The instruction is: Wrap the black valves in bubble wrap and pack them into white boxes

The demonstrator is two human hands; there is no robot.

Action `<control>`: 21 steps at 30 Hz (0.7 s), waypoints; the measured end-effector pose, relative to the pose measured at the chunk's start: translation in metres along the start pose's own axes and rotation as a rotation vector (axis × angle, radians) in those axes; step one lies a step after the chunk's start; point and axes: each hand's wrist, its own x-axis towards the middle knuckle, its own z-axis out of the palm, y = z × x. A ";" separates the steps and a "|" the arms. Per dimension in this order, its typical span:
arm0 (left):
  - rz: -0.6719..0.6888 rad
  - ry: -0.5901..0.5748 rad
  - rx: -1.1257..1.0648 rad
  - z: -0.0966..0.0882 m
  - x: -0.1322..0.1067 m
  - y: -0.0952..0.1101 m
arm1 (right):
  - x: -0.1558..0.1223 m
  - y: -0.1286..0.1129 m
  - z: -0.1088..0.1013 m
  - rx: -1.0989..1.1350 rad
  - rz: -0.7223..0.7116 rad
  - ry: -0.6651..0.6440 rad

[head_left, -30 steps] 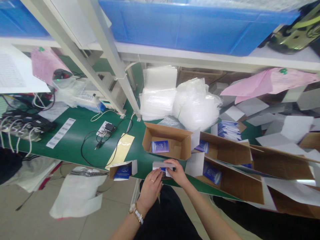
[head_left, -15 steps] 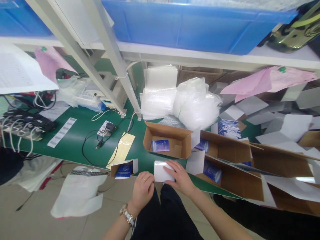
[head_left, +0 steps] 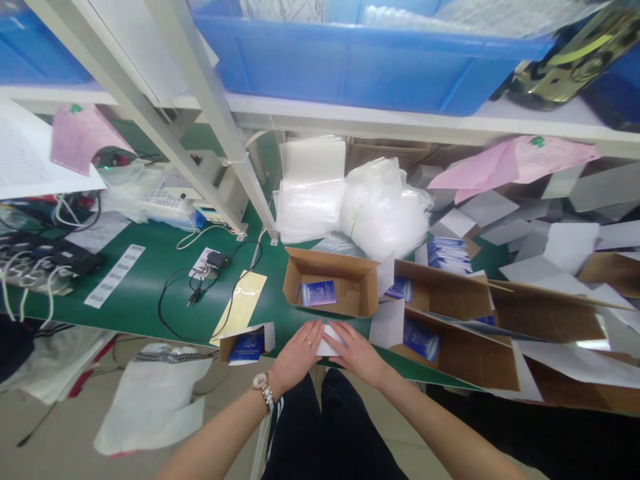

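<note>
A small white sheet or leaflet [head_left: 329,341] lies at the front edge of the green table, mostly covered by my hands. My left hand [head_left: 300,350] rests on its left side, fingers stretched out flat. From the right, my right hand [head_left: 354,350] lays its extended fingers on the same white piece. Just behind it stands an open brown carton [head_left: 367,293] with a blue booklet [head_left: 319,293] inside. To the left, at the table edge, a smaller open box [head_left: 227,348] holds another blue booklet [head_left: 249,348].
Open cartons [head_left: 465,360] with blue booklets crowd the right side. Bubble-wrap bags [head_left: 385,207] and a stack of booklets [head_left: 449,257] are behind. A black adapter with cable [head_left: 217,260] and yellow paper [head_left: 243,300] lie left. A shelf with a blue bin [head_left: 370,70] overhangs the table.
My left hand has moved up and right from beside the white piece onto it, its fingers unfolding flat. My right hand stays on the piece. The view has shifted slightly.
</note>
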 end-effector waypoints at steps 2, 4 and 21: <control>0.015 -0.004 0.006 0.001 -0.001 -0.001 | -0.001 0.001 0.000 -0.009 -0.010 0.000; 0.032 -0.007 0.009 0.001 -0.001 -0.003 | -0.003 0.000 0.002 -0.027 -0.012 0.001; -0.097 -0.040 0.028 0.006 -0.001 0.011 | -0.008 -0.017 0.024 -0.110 0.113 0.084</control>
